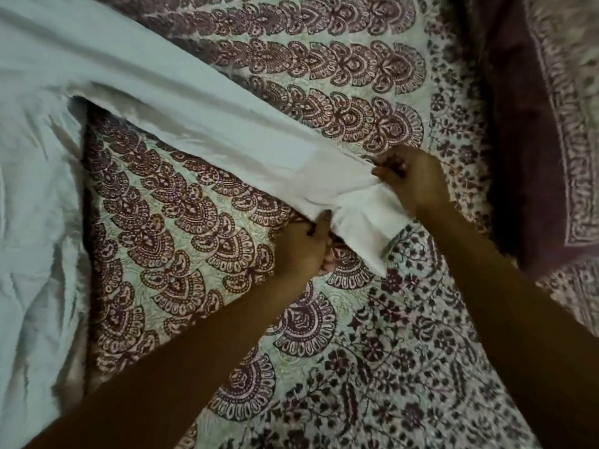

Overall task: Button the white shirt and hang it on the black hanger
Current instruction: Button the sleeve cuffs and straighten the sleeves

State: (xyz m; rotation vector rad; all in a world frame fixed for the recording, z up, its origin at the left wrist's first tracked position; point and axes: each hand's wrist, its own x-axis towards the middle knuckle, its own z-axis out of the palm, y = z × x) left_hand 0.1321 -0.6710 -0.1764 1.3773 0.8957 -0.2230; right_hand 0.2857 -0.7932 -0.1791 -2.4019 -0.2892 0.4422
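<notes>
Patterned bedspread carries the white shirt, whose cuff the left hand and right hand pinch, apparently buttoning it; front buttons likely follow.

Dim, soft overall; edges warped, corners dark, maybe motion blur.

The white shirt runs off the left and top edges, collar and front out of sight. Fingers of the left hand lie hidden under the cuff; fingertips of the right hand are buried in its fold. Any cuff button: too small to tell.
</notes>
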